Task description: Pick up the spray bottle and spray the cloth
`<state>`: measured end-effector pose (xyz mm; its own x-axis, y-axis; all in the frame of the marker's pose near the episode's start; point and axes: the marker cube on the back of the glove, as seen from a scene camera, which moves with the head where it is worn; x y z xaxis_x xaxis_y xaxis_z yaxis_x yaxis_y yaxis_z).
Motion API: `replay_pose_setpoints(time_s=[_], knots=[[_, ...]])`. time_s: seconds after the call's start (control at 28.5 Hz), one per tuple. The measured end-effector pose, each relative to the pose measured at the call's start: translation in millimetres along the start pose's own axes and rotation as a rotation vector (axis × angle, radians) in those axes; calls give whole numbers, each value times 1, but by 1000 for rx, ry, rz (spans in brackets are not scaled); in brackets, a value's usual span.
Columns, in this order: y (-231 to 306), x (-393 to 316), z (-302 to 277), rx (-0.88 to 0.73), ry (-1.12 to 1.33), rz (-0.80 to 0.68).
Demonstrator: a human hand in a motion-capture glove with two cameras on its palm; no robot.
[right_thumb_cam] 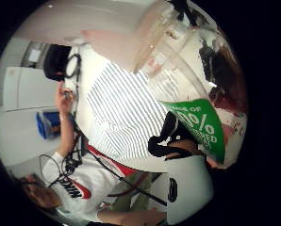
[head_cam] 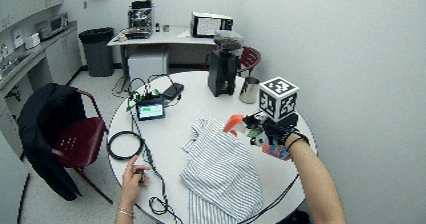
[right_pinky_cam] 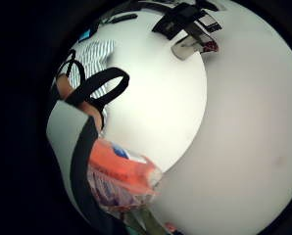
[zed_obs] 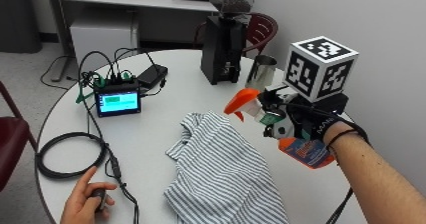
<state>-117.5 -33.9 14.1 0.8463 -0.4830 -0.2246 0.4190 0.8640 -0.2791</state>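
Outside view: the right hand (zed_obs: 307, 126) is wrapped around the spray bottle (zed_obs: 279, 126) and holds it raised off the table (zed_obs: 166, 134). The orange nozzle (zed_obs: 238, 103) is tilted toward the striped cloth (zed_obs: 223, 171), which lies flat just beside and below it. This attitude suits a spray stroke directed down onto the fabric. The bare left hand (zed_obs: 86, 201) rests at the near table edge on a small device, well apart from the work.

Wide outside view: the same arrangement applies. The bottle is up in the hand at the cloth's edge, so the pick-up is judged complete and spraying is the step in hand.

Thumb side palm view: the bottle's green label (right_thumb_cam: 202, 127) sits close to the palm, with the cloth spread beyond it, confirming the aim.

Little finger side palm view: the bottle's orange-labelled base (right_pinky_cam: 121, 178) is near the palm over the white table; the finger positions are probably hidden here.
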Motion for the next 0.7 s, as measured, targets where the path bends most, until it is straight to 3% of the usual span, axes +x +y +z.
replay_pose_setpoints(time_s=[0.35,0.7], knots=[[-32,-46,-14,312,-478,60],[-72,-135,36,302,-786,-23]])
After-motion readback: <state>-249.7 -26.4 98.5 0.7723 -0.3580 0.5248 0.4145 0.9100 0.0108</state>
